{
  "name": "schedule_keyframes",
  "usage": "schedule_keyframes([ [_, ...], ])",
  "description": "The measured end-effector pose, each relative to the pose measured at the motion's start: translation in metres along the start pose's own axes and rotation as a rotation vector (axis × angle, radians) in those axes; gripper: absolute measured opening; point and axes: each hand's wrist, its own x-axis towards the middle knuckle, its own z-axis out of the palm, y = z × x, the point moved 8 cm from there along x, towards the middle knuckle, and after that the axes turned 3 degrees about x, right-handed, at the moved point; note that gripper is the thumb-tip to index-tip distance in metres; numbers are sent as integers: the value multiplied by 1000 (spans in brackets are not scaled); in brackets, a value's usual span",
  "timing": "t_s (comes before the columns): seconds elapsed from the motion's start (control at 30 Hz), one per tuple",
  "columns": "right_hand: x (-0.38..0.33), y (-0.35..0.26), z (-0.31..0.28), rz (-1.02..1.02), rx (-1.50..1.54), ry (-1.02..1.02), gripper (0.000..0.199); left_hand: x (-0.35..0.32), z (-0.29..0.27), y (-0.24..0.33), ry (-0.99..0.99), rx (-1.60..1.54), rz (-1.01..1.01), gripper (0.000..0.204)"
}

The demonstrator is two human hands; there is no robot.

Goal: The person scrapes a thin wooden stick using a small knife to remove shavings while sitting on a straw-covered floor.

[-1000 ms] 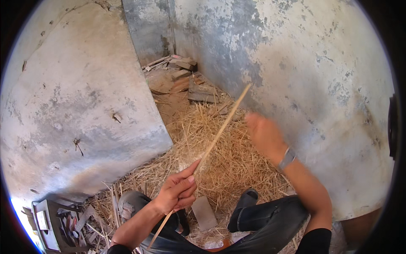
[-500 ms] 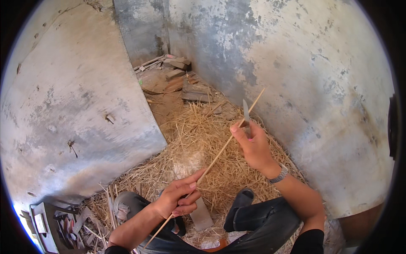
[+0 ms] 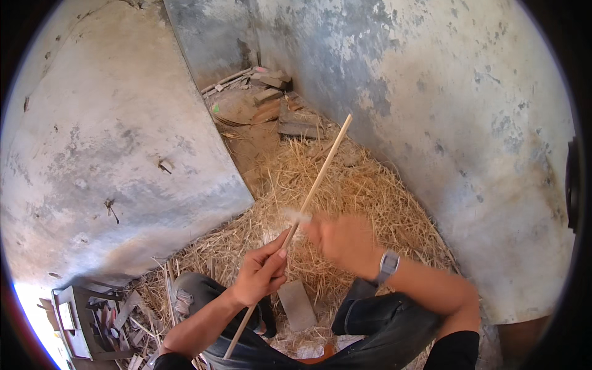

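Note:
A long, thin, pale stick (image 3: 322, 174), which looks like split bamboo, slants from my lap up toward the far wall. My left hand (image 3: 260, 271) is wrapped round its lower middle, the thumb lying along it. Just above that grip, the blade of a small knife (image 3: 297, 216) crosses the stick, smeared by motion. My right hand (image 3: 345, 242), blurred too, is closed on the knife; its handle is hidden in the fingers. A watch (image 3: 388, 264) is on my right wrist.
Straw shavings (image 3: 382, 203) cover the floor before me. A flat block (image 3: 297, 305) lies between my legs. At lower left stands a dark open box (image 3: 80, 320) with scraps beside it. Bricks (image 3: 271, 80) lie in the far corner. Worn walls (image 3: 481, 154) close in both sides.
My right hand and the knife have come down and left along the stick, close to my left hand. The stick has tilted steeper, its far tip moving left.

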Motion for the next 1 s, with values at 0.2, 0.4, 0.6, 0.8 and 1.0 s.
schedule_keyframes([
  [0.2, 18, 61, -18, 86, -42, 80, 45, -8, 3, -9, -24, 47, -40, 50],
  [0.4, 3, 10, 11, -31, -54, 22, 46, -17, -14, 2, 37, 131, 8, 50],
  [0.6, 14, 173, -29, 535, -46, 102, 57, -45, 4, 23, -126, 139, 187, 49],
  [0.8, -1, 118, -77, 250, 62, 353, 53, -38, -15, 27, 8, 107, 109, 48],
  [1.0, -12, -24, -21, -128, 79, 57, 49, -36, -5, 22, -12, 172, 70, 49],
])
